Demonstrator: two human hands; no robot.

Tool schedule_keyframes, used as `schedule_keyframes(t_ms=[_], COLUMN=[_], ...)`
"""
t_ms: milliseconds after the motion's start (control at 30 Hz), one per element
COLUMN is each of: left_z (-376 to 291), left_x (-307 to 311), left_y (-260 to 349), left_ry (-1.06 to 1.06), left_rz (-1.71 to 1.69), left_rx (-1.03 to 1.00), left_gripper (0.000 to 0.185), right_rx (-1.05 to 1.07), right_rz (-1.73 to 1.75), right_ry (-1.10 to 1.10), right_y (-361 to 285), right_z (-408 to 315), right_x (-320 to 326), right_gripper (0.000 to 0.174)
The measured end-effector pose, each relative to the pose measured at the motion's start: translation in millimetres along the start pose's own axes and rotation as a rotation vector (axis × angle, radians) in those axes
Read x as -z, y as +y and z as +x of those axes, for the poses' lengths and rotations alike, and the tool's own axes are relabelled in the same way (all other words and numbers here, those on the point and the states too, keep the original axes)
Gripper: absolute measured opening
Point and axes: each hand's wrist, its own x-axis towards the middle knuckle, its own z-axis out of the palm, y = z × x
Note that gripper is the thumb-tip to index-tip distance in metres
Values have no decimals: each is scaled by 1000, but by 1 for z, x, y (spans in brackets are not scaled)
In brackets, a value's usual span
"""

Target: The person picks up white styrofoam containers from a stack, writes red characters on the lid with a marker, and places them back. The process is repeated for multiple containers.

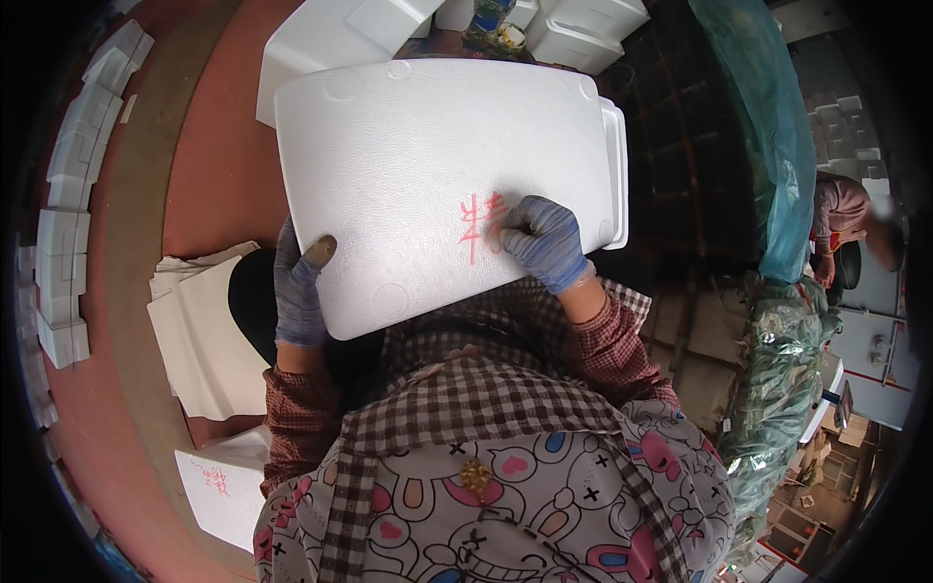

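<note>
A white polystyrene foam lid [437,146] lies tilted before me, its broad face up. My left hand [300,291], in a grey-blue knit glove with a worn, dirty thumb tip, grips the lid's lower left corner, thumb on top and fingers underneath. Red handwriting [472,229] marks the lid's lower middle. Against that writing rests my right hand [543,240], gloved alike, with its fingers curled; whether it holds a marker is hidden. The rim of another white foam piece [618,175] shows from under the lid's right side.
Flat pale sheets [208,328] are stacked at my left, above a foam box [222,484] with red writing. More foam boxes [579,33] stand ahead, and a row of them [73,182] lines the far left. Green plastic sheeting [773,364] runs along the right; beyond it a person [838,211] bends over.
</note>
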Motion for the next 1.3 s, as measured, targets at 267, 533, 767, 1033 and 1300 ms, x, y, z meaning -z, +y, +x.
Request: schedule_keyframes(t_ms=[267, 533, 767, 1033, 1300], left_z=[-2, 0, 0, -2, -1], left_x=[0, 1, 1, -1, -1], left_y=[-1, -2, -3, 0, -2], left_ry=[29, 52, 39, 60, 43], left_rz=[14, 34, 6, 4, -1], left_rx=[-9, -10, -16, -3, -16], left_gripper=[85, 84, 83, 83, 73], right_rx=[-104, -213, -262, -196, -112], right_rz=[-77, -124, 93, 15, -16], right_ry=[110, 304, 189, 53, -48], right_y=[5, 31, 25, 18, 35], right_z=[14, 17, 7, 0, 1], right_x=[15, 17, 15, 19, 37], right_gripper=[10, 6, 12, 10, 7])
